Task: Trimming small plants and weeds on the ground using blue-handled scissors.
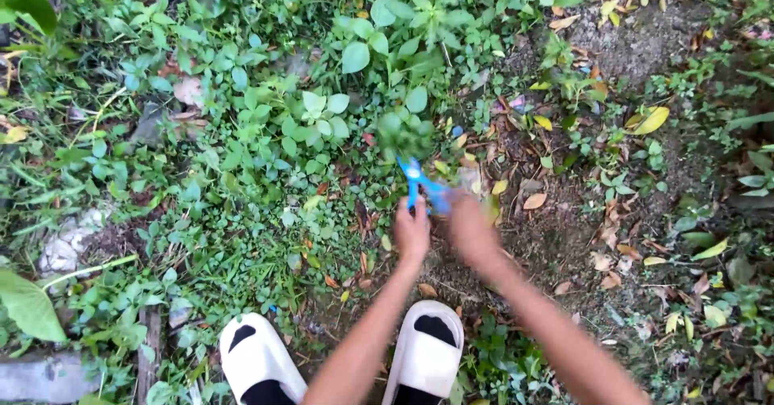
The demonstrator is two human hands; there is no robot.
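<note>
- My left hand (412,233) and right hand (470,229) both grip the blue tool (422,186), reaching just ahead toward a blurred leafy clump (405,133).
- I risk a slip: motion blur suggests fast swinging, close to my white slippers (426,355).

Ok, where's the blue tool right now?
In the head view, centre frame: the blue tool is gripped by both the left hand and right hand, just below a leafy clump.

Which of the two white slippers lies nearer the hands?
The right-hand white slipper, directly below the left hand under the forearm; the other white slipper sits further left among the weeds.
</note>
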